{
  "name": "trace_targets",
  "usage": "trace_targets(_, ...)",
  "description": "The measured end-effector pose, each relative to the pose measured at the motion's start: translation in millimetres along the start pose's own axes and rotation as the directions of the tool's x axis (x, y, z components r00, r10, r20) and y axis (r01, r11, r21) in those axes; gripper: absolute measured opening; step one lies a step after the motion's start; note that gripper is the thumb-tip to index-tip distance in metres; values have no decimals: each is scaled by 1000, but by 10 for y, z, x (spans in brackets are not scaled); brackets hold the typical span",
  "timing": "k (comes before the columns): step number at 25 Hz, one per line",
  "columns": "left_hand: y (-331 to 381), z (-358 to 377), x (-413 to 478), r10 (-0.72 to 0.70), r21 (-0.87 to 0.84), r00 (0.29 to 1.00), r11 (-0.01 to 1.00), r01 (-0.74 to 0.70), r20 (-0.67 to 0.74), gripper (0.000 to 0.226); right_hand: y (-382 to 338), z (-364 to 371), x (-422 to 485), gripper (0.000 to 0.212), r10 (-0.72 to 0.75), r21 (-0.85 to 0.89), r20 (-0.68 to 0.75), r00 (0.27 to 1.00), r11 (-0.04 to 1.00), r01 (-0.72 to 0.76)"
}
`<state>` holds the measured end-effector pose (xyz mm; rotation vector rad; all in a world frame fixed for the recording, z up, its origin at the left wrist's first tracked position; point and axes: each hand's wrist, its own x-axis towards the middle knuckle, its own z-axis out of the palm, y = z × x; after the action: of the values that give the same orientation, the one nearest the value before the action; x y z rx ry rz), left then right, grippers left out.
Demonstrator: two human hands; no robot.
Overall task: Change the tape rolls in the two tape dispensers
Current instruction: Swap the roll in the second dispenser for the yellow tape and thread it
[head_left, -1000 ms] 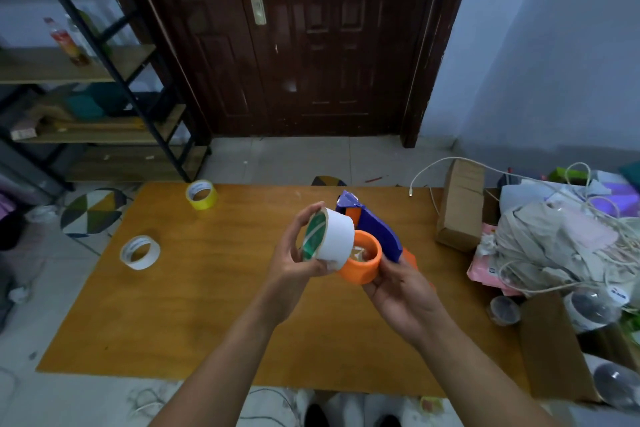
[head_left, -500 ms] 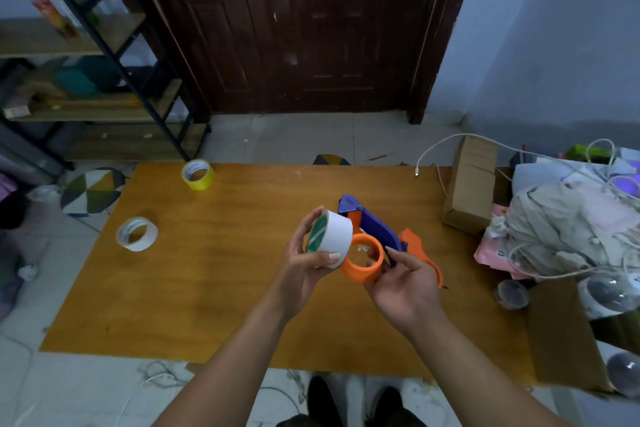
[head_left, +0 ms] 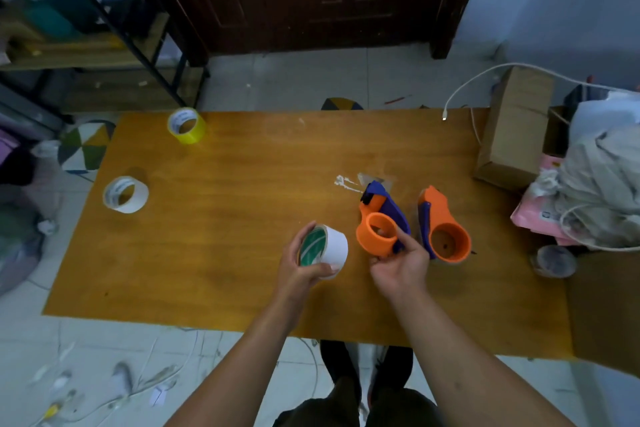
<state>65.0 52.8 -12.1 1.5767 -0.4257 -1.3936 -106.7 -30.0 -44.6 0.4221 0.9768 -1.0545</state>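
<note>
Hands lowering toward table (head_left: 242, 218) since earlier; left hand (head_left: 304, 270) gripping white tape roll (head_left: 325, 246), right hand (head_left: 398, 267) pinching orange dispenser (head_left: 379, 232) just beside roll; second dispenser (head_left: 443, 225) lying right.

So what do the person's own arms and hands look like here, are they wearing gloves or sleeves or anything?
No gloves, and no sleeves in view: both forearms are bare from the bottom edge of the picture to the wrists. The left hand and right hand are bare too, with no ring, watch or bracelet that I can see. The fingers have short, plain nails. Nothing is strapped or taped on.
</note>
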Motion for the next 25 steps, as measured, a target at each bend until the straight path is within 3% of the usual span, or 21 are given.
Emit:
trace_targets(3,-35,-26,-12,19,100,1000,995,-18,-8,96,-2,-81,67,30,-84,-134,-40,996,988,78)
trace_targets(6,5,-18,-15,53,152,999,987,-51,-3,98,-5,-104,72,46,-219,-510,-34,975,843,172)
trace_targets(10,35,-27,12,125,264,992,956,-126,23,94,-12,-100,9,43,-411,-900,81,908,361,244)
trace_targets(12,51,-33,26,151,326,988,934,-148,17,96,-27,-103,-7,50,-435,-974,159,886,76,213)
trace_targets(14,82,-47,14,171,362,985,918,-164,13,97,-51,-105,-36,58,-435,-979,202,877,-102,175)
trace_targets(20,190,-242,-146,261,480,965,848,-224,-11,97,-133,124,-364,59,-387,-947,318,865,-176,269)
trace_targets(25,525,-719,-245,357,770,932,611,-182,-63,100,-41,603,-705,43,-250,-889,450,858,-222,401)
